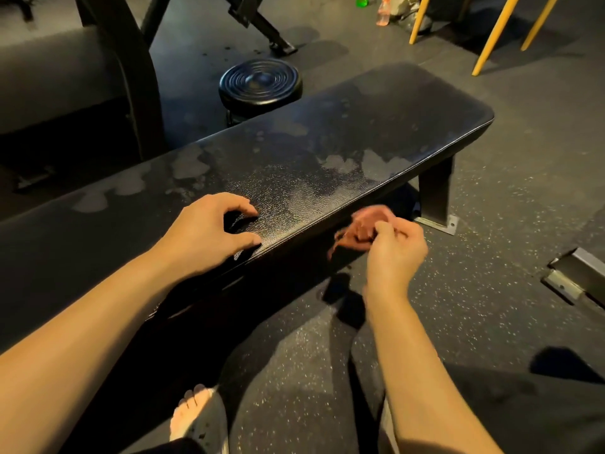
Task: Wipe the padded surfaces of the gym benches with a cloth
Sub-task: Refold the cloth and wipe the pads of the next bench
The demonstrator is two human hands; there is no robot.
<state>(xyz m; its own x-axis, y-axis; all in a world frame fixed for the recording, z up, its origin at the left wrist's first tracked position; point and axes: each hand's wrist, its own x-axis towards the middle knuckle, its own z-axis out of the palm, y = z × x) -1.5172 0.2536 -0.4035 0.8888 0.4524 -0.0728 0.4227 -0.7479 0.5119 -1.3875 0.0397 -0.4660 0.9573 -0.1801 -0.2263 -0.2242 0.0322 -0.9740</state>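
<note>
One-handed, pinching the crumpled reddish cloth (363, 224) in the right hand (394, 253), just off the near edge of the black padded bench (327, 142); bracing the left hand (203, 237) on its top, fingers arched, thumb apart, gripping nothing.

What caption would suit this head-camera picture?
Left hand resting on a smeared black gym bench, right hand holding a reddish cloth beside its edge.

A gym: padded bench (327, 142) just left of the right hand (394, 253) gripping a cloth (361, 224), speckled rubber floor (491, 257) beneath, machine frame (131, 77) beyond.
</note>
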